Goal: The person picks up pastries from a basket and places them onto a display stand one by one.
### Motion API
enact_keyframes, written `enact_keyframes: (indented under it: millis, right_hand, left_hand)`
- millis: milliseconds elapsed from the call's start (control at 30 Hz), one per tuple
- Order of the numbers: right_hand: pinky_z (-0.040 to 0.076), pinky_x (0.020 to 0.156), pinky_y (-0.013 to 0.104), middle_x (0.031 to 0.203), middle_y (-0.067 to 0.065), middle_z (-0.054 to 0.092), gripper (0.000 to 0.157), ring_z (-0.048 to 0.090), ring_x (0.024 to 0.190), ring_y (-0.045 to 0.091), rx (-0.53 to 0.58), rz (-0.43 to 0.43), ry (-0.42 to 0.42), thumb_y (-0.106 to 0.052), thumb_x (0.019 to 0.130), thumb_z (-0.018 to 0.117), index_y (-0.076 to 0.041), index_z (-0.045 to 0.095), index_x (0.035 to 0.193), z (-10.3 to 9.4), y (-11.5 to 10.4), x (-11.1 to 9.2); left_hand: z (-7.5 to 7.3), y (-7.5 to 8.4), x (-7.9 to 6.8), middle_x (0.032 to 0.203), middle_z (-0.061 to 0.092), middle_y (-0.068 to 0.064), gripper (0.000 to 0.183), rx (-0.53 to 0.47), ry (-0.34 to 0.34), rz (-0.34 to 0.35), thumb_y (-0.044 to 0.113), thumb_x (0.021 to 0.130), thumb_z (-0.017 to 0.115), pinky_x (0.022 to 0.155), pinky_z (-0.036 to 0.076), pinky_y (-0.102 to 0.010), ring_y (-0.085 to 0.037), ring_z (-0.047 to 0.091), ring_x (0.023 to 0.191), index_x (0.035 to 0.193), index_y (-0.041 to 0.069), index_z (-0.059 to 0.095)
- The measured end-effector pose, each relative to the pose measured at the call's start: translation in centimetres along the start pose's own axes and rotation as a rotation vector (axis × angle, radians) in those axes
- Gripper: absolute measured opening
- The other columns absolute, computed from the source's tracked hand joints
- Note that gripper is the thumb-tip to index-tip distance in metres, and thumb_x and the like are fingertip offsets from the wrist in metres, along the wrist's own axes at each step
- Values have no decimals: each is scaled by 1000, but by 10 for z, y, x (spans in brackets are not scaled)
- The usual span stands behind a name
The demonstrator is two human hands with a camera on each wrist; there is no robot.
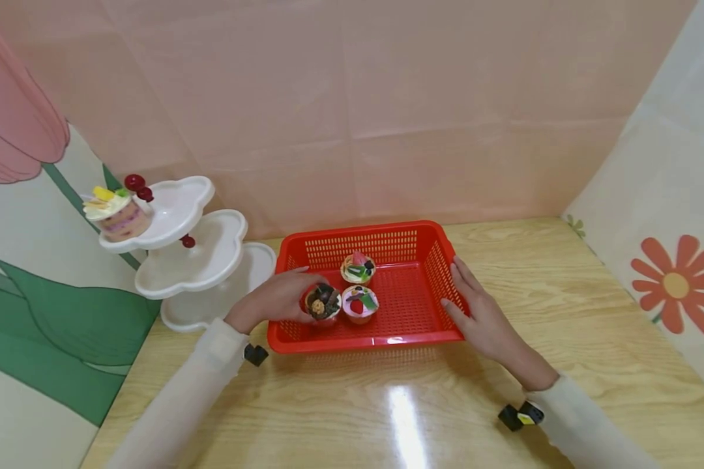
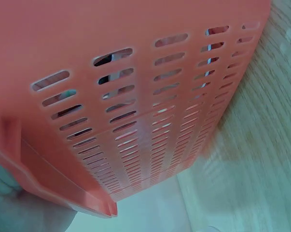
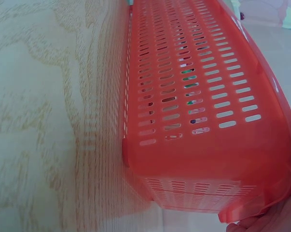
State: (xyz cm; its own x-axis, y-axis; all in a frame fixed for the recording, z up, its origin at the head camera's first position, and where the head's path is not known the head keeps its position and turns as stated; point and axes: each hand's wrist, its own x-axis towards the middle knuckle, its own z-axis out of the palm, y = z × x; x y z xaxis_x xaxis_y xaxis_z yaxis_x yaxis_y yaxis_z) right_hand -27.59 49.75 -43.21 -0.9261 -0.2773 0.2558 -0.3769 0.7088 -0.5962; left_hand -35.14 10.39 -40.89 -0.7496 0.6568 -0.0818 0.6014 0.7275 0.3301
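In the head view, my left hand (image 1: 284,296) reaches over the left rim of a red plastic basket (image 1: 410,290). Its thumb and fingers close around a chocolate-topped cupcake (image 1: 322,301) inside. Right beside that one are a pink-frosted cupcake (image 1: 360,303) with a red berry and a cream cupcake (image 1: 358,268) with a strawberry piece. My right hand (image 1: 481,316) holds the basket's right rim, thumb over the edge; fingertips (image 3: 246,224) show under the rim in the right wrist view. The left wrist view has mostly the slotted basket wall (image 2: 150,106), hiding the cupcakes.
A white three-tier stand (image 1: 190,260) with scalloped plates is left of the basket. On its top plate sits a fruit-topped cupcake (image 1: 120,215) near dark red balls (image 1: 135,183). The wooden table (image 1: 328,410) meets a pink backdrop (image 1: 387,130) behind the basket.
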Motion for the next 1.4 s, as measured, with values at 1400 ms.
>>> enact_keyframes:
  millis: [1400]
  right_hand:
    - [37, 106, 66, 169, 15, 9, 72, 22, 150, 45, -3, 7, -1, -19, 103, 59, 2, 19, 159, 1, 0, 0]
  left_hand:
    - [11, -13, -6, 126, 65, 1, 72, -309, 286, 55, 39, 73, 90, 102, 50, -48, -19, 60, 117, 134, 19, 57]
